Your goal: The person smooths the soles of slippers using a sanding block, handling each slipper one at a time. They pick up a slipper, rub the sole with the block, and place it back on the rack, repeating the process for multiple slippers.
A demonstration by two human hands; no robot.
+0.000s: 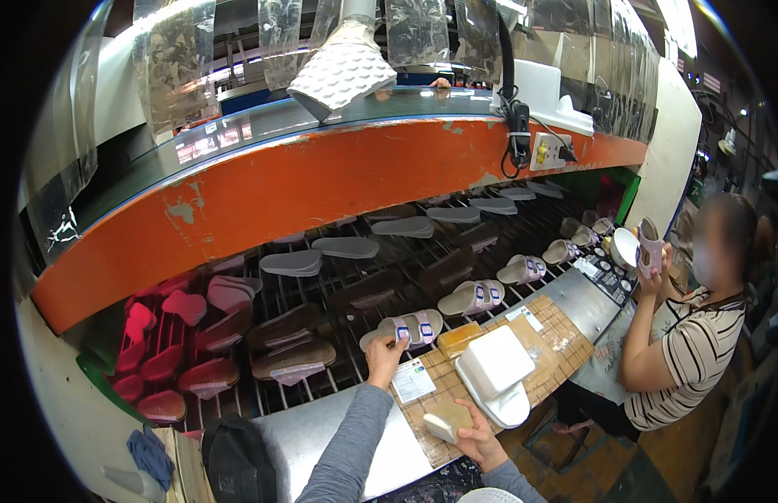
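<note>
My left hand [384, 360] reaches over the conveyor's near edge, its fingers closed on the near side of a pale sandal [423, 326] with lilac straps and blue buckles. The sandal lies on the rack's metal rods. Lower down, my right hand [483, 439] is wrapped around a small cream-coloured block [443, 422] with a white edge; its exact kind I cannot make out. Between the hands, a printed card [413, 380] lies on the work ledge. A white plastic container [498, 362] stands beside the right hand, with a yellow block [459, 340] behind it.
More strapped sandals [472, 297] line the near side of the conveyor [309, 394]. Behind them lie brown footbeds [294, 359] and grey soles [345, 247], under an orange beam [254, 180]. A co-worker [686, 335] at right holds a sandal. A black bag [238, 461] sits at lower left.
</note>
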